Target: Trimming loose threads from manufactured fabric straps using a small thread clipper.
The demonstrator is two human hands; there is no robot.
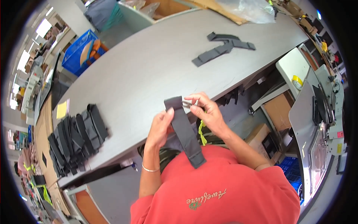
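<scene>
My left hand (160, 126) grips a dark grey fabric strap (185, 133) near its upper end, thumb lying on top. The strap hangs down toward my red shirt, its lower end resting against it. Beside the strap's top edge, my right hand (207, 112) pinches a small metal tool (187, 105), possibly thread snips; fingers cover most of it. At the left of the table lies a pile of similar dark straps (76, 138), stacked side by side. Farther off to the right, a few loose straps (220, 50) lie crossed on the grey table (130, 74).
A yellow paper pad (62, 109) sits behind the strap pile. A blue crate (79, 52) stands beyond the table's left edge. Cardboard and clear plastic (246, 9) lie at the far edge. To my right is a machine table (298, 100) with a yellow tape roll (297, 82).
</scene>
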